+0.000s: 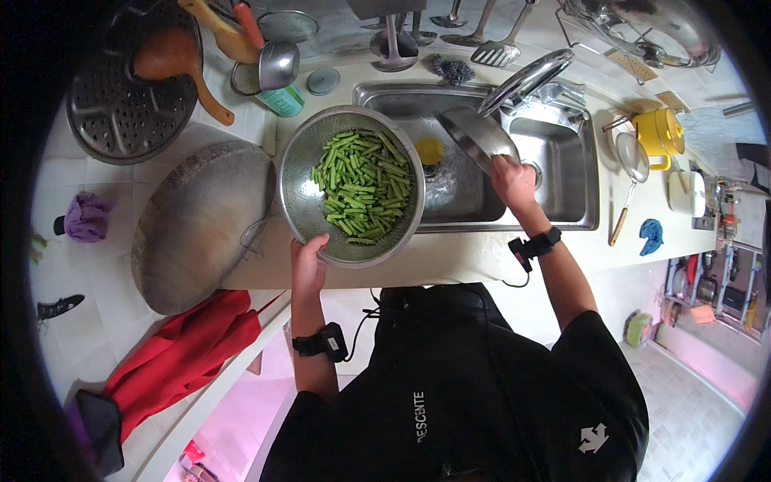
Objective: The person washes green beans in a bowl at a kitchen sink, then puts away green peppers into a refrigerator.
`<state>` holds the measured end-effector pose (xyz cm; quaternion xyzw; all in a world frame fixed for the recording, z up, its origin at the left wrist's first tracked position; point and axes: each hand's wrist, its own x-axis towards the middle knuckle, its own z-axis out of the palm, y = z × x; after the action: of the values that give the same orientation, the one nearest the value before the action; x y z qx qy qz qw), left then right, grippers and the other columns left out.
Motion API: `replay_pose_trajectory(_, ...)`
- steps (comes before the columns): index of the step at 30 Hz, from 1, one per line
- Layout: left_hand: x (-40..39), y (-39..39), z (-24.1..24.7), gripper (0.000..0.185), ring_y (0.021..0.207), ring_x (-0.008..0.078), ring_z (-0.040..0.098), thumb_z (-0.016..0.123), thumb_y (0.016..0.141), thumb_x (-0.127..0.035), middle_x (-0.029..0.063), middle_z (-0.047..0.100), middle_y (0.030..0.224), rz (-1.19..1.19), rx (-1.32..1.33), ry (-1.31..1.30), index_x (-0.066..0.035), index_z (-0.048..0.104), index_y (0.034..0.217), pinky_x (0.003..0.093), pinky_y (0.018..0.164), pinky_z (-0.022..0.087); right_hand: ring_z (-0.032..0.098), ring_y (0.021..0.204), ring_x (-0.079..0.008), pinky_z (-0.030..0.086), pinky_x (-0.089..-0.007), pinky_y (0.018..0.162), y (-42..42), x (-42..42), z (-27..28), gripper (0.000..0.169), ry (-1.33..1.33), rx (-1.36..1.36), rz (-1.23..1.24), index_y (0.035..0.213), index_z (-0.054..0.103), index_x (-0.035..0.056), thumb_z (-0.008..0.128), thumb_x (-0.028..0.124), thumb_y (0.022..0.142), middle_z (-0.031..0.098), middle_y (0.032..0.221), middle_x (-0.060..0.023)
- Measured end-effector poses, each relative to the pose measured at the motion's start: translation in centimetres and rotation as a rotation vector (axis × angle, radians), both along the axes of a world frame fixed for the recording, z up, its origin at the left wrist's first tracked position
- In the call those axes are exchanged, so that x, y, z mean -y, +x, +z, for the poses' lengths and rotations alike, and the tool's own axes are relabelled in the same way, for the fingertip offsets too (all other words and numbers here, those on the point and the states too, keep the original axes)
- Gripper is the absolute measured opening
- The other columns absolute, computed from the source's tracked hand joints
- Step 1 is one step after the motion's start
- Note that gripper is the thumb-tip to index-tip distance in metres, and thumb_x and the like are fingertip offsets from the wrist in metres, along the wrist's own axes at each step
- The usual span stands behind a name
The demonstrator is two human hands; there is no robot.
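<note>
My left hand [309,265] grips the near rim of a perforated stainless-steel colander [301,211], thumb over the edge. Cut green beans [364,184] lie inside it. The colander sits left of the double-bowl sink, overlapping the left bowl's edge. In my right hand [514,182] is the rim of a metal basin [476,135], tilted steeply over the left bowl [458,208] below the faucet [524,81]. The basin's inside is only partly visible. A yellow round piece [429,150] shows in the left bowl near its drain.
To the left a large wok [205,223] leans by the wall, with a perforated steamer plate [129,120] above it. Ladles and a slotted turner [496,53] hang behind the sink. A strainer [632,159], yellow pot [659,132] and blue cloth [651,237] are on the right counter.
</note>
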<state>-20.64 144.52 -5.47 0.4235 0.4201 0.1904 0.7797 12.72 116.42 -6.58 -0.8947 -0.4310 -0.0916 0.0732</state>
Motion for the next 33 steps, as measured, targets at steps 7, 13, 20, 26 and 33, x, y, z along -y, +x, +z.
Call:
replay_pose_trajectory(7, -0.5, -0.6, 0.0, 0.028, 0.089, 0.0156, 0.061, 0.060, 0.078, -0.001, 0.0058, 0.066, 0.098, -0.026, 0.070, -0.003, 0.002, 0.063, 0.106, 0.0288, 0.081, 0.045, 0.059, 0.063, -0.0153, 0.047, -0.0287, 0.053, -2.0, 2.5, 6.2, 0.007, -0.081, 0.370, 0.455, 0.075, 0.053, 0.0154, 0.060, 0.013, 0.073, 0.053, 0.074, -0.0005)
replay_pose_trajectory(13, -0.5, -1.0, -1.0, 0.029, 0.087, 0.0152, 0.060, 0.065, 0.077, -0.003, 0.0035, 0.066, 0.096, -0.043, 0.103, -0.024, -0.002, 0.062, 0.106, 0.0300, 0.077, 0.045, 0.053, 0.063, -0.0136, 0.041, -0.0269, 0.053, -2.0, 3.2, 10.3, 0.013, -0.236, 0.444, 0.572, 0.072, 0.052, 0.0159, 0.065, 0.019, 0.070, 0.047, 0.070, 0.0009)
replay_pose_trajectory(20, 0.4, -0.4, -0.6, 0.024, 0.083, 0.0134, 0.060, 0.065, 0.076, -0.003, 0.0021, 0.066, 0.091, -0.085, 0.091, -0.054, -0.003, 0.065, 0.100, 0.0283, 0.076, 0.045, 0.058, 0.066, -0.0154, 0.046, -0.0307, 0.057, -5.3, 5.4, 11.3, 0.010, -0.202, 0.304, 0.374, 0.081, 0.054, 0.0142, 0.063, 0.016, 0.076, 0.052, 0.075, -0.0005)
replay_pose_trajectory(26, 2.5, 0.0, 1.2, 0.020, 0.076, 0.0130, 0.057, 0.062, 0.077, -0.006, 0.0006, 0.064, 0.084, -0.125, 0.040, 0.096, -0.002, 0.065, 0.096, 0.0279, 0.071, 0.044, 0.057, 0.057, -0.0293, 0.047, -0.0384, 0.053, -6.7, 8.9, 10.0, 0.008, 0.164, 0.170, 0.011, 0.072, 0.054, 0.0080, 0.061, 0.004, 0.075, 0.055, 0.068, -0.0086)
replay_pose_trajectory(33, 3.2, 4.3, 0.7, 0.022, 0.064, 0.0142, 0.055, 0.063, 0.070, -0.008, 0.0036, 0.061, 0.075, -0.193, -0.182, 0.245, -0.005, 0.064, 0.092, 0.0314, 0.051, 0.041, 0.049, 0.050, -0.0236, 0.040, -0.0340, 0.049, -7.7, 14.6, 7.1, 0.010, 0.773, 0.042, -0.491, 0.070, 0.051, -0.0003, 0.059, 0.002, 0.076, 0.049, 0.059, -0.0128)
